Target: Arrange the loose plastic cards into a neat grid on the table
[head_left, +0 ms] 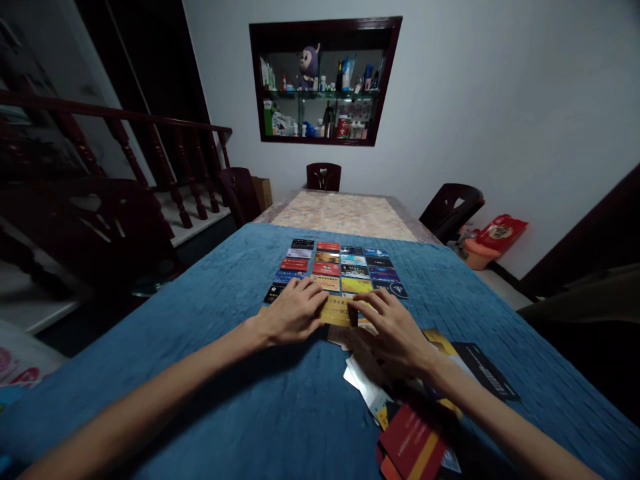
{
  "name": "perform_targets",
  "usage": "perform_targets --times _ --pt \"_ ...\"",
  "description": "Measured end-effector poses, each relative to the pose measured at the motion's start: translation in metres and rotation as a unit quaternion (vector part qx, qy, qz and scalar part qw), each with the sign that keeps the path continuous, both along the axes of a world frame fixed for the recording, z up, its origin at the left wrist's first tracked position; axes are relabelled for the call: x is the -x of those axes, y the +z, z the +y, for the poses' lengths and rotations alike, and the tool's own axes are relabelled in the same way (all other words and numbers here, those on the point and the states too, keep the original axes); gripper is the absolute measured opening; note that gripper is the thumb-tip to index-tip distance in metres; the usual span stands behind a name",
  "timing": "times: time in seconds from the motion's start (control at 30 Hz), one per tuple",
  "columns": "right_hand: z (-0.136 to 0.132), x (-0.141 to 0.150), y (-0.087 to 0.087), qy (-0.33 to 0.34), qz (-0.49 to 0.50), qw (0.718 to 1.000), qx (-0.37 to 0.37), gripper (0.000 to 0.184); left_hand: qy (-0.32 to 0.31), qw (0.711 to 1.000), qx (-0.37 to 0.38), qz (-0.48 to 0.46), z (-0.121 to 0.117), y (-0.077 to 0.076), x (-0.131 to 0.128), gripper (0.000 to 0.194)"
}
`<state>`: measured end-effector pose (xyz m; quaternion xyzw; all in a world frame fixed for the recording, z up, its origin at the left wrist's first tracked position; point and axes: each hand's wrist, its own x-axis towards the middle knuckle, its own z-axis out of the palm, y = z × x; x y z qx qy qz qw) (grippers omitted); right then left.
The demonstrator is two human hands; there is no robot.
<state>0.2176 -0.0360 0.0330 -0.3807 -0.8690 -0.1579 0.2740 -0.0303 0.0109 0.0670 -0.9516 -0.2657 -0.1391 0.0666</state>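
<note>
A gold card (pixel 337 311) is held between my two hands, low over the near edge of a card grid. Fingers and thumb of my left hand (pixel 295 310) close on its left end. At its right end, my right hand (pixel 395 328) pinches the card with curled fingertips. Beyond them, plastic cards lie in columns, including a yellow card (pixel 356 285), a red card (pixel 327 269) and a dark card with a round emblem (pixel 393 290). Under and behind my right hand and forearm is a loose heap of cards, partly hidden, with a red card (pixel 413 440) and a white card (pixel 367 383).
A blue cloth (pixel 200 313) covers the near part of the table; patterned beige tabletop (pixel 350 212) shows beyond. A black card (pixel 485 370) lies right of my forearm. Dark chairs (pixel 450 210) stand around the table, with a wooden railing (pixel 125 123) to the left.
</note>
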Motion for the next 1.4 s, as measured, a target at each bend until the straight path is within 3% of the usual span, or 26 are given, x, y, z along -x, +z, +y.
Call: perform_targets --times 0.23,0.53,0.67,1.0,1.4 --pt "0.03 -0.002 0.009 0.014 -0.007 1.0 -0.004 0.038 0.001 1.0 0.006 0.001 0.031 0.012 0.0 0.036" --pt "0.089 -0.006 0.019 0.001 -0.006 1.0 0.022 0.016 0.02 0.999 0.031 0.021 0.091 0.023 -0.006 0.034" --pt "0.117 -0.007 0.02 -0.013 -0.016 0.999 0.034 0.017 0.044 0.998 0.03 0.044 0.118 0.024 -0.013 0.029" --pt "0.168 -0.006 0.016 -0.095 -0.061 0.988 0.106 0.02 0.07 0.994 0.05 0.073 0.168 0.019 -0.027 0.018" --pt "0.207 -0.002 0.007 -0.165 -0.113 0.963 0.182 0.019 0.118 0.985 0.067 0.109 0.207 -0.001 -0.043 0.025"
